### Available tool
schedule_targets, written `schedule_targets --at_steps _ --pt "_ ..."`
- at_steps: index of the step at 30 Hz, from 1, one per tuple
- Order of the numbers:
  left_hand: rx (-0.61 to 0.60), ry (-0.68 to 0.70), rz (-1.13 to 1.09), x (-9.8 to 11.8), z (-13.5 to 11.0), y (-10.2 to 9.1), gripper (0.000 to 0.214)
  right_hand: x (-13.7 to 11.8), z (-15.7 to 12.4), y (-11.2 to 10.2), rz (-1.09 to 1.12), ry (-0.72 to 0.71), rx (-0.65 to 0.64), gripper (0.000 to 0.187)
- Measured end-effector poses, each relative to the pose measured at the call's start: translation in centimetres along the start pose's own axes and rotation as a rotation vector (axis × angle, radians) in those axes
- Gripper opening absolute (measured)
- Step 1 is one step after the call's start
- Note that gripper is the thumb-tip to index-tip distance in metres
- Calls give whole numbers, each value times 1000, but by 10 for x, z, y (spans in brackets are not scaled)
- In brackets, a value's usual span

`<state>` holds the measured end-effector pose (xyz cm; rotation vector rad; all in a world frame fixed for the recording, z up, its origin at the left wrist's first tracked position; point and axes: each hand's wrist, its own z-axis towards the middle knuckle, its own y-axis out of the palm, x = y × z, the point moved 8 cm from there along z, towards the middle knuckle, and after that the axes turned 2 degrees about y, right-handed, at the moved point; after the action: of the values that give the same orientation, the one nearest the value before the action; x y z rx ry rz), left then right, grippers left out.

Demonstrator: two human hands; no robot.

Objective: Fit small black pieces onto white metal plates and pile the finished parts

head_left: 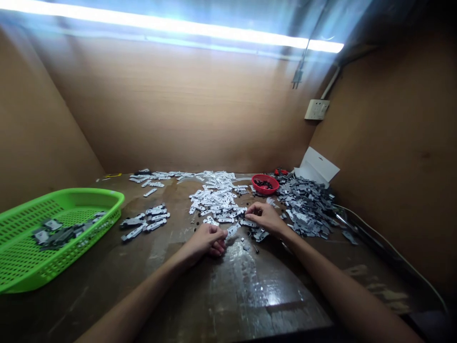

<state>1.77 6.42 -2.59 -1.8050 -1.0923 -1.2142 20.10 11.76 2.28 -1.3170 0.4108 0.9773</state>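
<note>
My left hand (207, 240) rests curled on the brown worktop (250, 295), its fingers closed beside a white metal strip (233, 231). My right hand (264, 216) reaches over the front of a heap of white metal strips (216, 202), with its fingertips together at the heap's edge. Whatever those fingers may hold is hidden. Dark metal pieces (260, 234) lie just below my right hand. A large pile of grey metal strips (305, 205) spreads to the right, and a small group of white strips (144, 224) lies to the left.
A green plastic basket (71, 195) with grey strips inside sits at the left. A red bowl (264, 184) of dark small parts stands behind my right hand. Wooden walls surround the worktop, with a wall socket (316, 109), white card (317, 166), and cable (392, 252) at the right.
</note>
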Motion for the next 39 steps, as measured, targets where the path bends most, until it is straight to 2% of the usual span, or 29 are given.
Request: schedule_targets --at_steps 3,8,16,22,26,30,33,39 --pt "-7 4 -12 -1 1 0 40 -18 -7 12 105 -57 -90 20" --pt "-3 18 -31 -3 2 -1 41 -44 -16 20 57 -227 -107 9" --pt "-14 2 -37 -3 3 -1 40 -57 -25 20 -92 -361 -81 5" --pt "-11 -12 -51 -1 1 -1 39 -60 -26 20 -86 -364 -96 7" --pt "3 -9 -32 -2 1 -2 39 -54 -21 12 -5 -287 -60 9" --pt "1 -1 -37 -4 3 -3 39 -34 -14 9 -2 -117 -7 19" --pt "-5 7 -37 -4 3 -3 39 -19 -11 18 42 9 -78 26" --pt "-41 17 -54 0 -1 2 37 1 -17 39 333 221 -258 29"
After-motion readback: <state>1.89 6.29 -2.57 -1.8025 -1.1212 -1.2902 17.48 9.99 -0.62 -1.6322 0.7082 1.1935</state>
